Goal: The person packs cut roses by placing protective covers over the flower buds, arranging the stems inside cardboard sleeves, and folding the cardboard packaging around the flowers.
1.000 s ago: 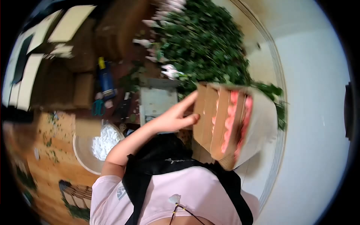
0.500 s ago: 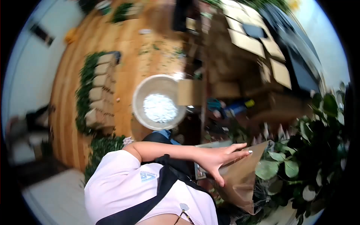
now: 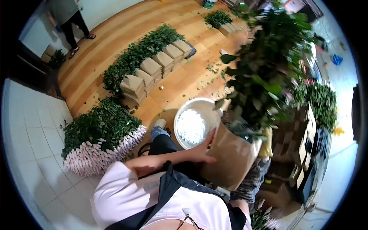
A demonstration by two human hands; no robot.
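A bunch of leafy stems [image 3: 264,73] wrapped in brown paper [image 3: 232,157] is held up in front of me, tilted, with its foliage pointing away. Flower heads inside the paper are hidden. My left hand [image 3: 201,151] is bare and grips the near left side of the wrapping, thumb and fingers spread across it. On the opposite side, my right hand [image 3: 266,142], in a yellow glove below a grey knitted sleeve, holds the wrapping; its fingers are partly hidden. Just behind the wrapped bunch stands a round bucket [image 3: 180,132] with white pieces inside.
A row of paper-wrapped bunches [image 3: 151,67] lies on the wooden floor [image 3: 165,96]. Loose pale pink roses [image 3: 92,157] are piled at left. A person [image 3: 69,23] stands at the far left. Cardboard [image 3: 287,153] and more greenery [image 3: 322,105] are at right.
My view has turned left. The wrapped bunch has come up from my right to in front of me, and my left hand has gone from its top to its side. My gloved right hand now shows.
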